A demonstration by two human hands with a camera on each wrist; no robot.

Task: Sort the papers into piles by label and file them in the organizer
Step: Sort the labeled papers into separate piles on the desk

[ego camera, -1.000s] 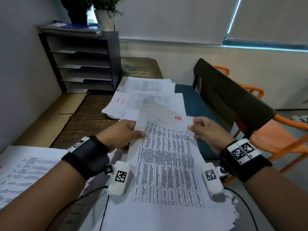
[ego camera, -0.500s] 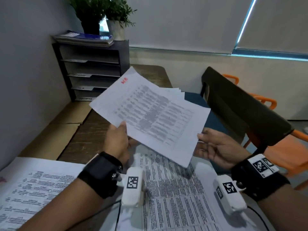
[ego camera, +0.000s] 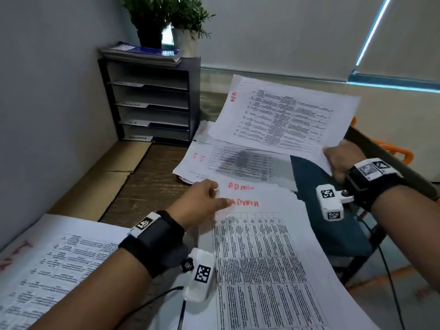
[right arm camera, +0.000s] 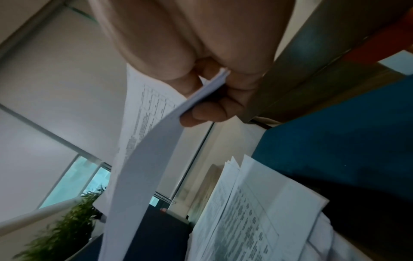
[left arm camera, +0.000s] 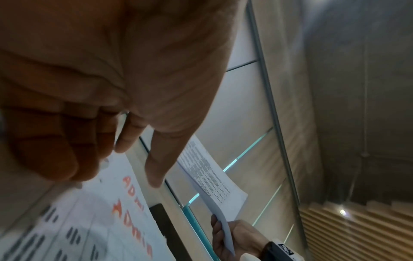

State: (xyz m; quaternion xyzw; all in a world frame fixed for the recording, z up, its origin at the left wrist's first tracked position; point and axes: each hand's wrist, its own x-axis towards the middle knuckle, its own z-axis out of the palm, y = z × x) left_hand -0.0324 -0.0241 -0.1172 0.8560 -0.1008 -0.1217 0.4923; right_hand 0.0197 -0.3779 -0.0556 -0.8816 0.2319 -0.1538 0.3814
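Right hand pinching one printed sheet by its near right corner, thumb on top, fingers curled under; sheet lifted clear of the counter, tilted, red label at its far left corner, too blurred to read. Left hand low over the near stack, holding nothing; forefinger stretched toward the red "ADMIN" writing at the stack's top edge, other fingers loosely curled in the left wrist view. Cannot tell whether the fingertip touches the paper. A second "ADmi" label just beyond it on the sheet beneath. Near stack lying between the two forearms, running off the counter's right edge. Another pile ahead of the left hand, under the lifted sheet, red marks at its left corner. A third pile left of the left forearm, red writing at its near left edge. Black organizer far ahead and left of the left hand, against the wall, shelves with small label tabs, a few flat items inside. Booklets and two potted plants on top of it. Dark chair back and blue seat just below and beside the right hand. Cardboard flat along the wall, left of the left hand.
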